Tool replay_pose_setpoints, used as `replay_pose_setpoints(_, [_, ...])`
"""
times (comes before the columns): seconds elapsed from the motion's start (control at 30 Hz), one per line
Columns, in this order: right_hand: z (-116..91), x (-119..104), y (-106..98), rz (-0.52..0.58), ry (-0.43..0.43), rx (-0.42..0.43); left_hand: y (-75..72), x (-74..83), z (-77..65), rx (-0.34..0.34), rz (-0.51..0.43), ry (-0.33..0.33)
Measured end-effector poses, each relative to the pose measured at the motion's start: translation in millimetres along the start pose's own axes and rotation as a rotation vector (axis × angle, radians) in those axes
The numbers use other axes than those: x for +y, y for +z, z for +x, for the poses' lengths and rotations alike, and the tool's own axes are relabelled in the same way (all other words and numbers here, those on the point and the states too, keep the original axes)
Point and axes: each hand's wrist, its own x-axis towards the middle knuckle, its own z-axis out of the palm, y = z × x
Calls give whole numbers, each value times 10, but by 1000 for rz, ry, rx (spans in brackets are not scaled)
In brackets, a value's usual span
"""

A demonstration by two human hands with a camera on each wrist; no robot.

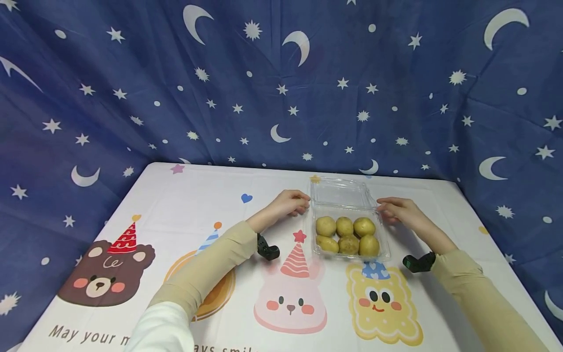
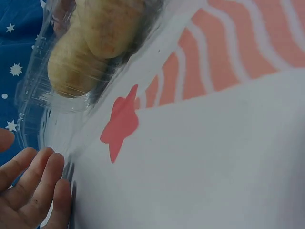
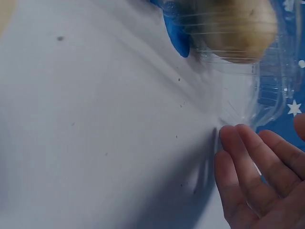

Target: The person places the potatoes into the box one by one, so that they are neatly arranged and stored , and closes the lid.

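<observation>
A clear plastic clamshell box (image 1: 387,247) sits on the table with its lid (image 1: 338,193) folded back toward the curtain. Inside lie several yellowish potatoes (image 1: 364,227) in two rows. On the box's left side is my left hand (image 1: 288,203), fingertips right at the edge near the hinge. Opposite it, my right hand (image 1: 402,212) reaches the right edge at about the same height. Both wrist views show loosely bent fingers (image 2: 40,176) beside the clear plastic wall, with potatoes (image 3: 238,33) visible through it.
The white tablecloth (image 1: 264,181) carries printed cartoon figures, including a bear (image 1: 105,274) and a pink rabbit (image 1: 290,303). A dark blue curtain (image 1: 246,88) with moons and stars hangs behind the table's far edge. Black wrist devices (image 1: 268,249) sit below both hands.
</observation>
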Motion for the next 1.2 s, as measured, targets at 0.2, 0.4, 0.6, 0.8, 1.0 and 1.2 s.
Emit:
replay_pose_setpoints(0.2, [129, -8, 37, 61, 131, -26, 40, -11, 151, 5, -46, -13])
replay_pose_setpoints(0.4, [204, -2, 50, 89, 153, -32, 79, 1, 241, 10, -97, -13])
replay_pose_setpoints(0.6, [239, -7, 56, 89, 154, -35, 100, 15, 284, 28, -111, -27])
replay_pose_setpoints(0.8, [238, -7, 59, 116, 130, -44, 91, 24, 275, 34, -130, -22])
replay_pose_setpoints(1.0, [207, -29, 43, 100, 70, -23, 78, 65, 262, 47, -133, 0])
replay_pose_setpoints(1.2, [160, -93, -36, 110, 31, -14, 55, 157, 214, 60, -121, 43])
